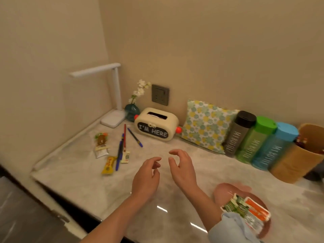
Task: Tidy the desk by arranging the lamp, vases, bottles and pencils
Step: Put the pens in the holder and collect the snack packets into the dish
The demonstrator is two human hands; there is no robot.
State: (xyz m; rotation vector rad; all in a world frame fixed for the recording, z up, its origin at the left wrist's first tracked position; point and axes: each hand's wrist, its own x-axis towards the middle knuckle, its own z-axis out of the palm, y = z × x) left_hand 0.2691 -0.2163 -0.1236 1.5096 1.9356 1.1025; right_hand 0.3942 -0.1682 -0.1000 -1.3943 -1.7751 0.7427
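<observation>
Hovering over the bare middle of the marble worktop [84,174], the left hand [146,174] and right hand [182,168] hang empty, fingers loosely curled and parted, touching nothing.

Just beyond and left lie the pens and pencils: a long blue pen [119,156], a red pencil [124,137] crossing it, and a second blue pen [135,137] apart from them. They look light, stiff and apt to roll on the glossy stone; pinching each at mid-shaft seems best.

Farther right, three plastic bottles, black [240,133], green [255,139] and blue [273,146], lean in a row; probably light, best gripped around the body.

In the far corner, the teal glass vase [131,112] looks fragile, so grip low; the white lamp [114,109] by its base.

The bottles' contents can't be judged. A plate [228,187] of packets is partly hidden by the sleeve, and the basket [298,158] is cut off at right.
</observation>
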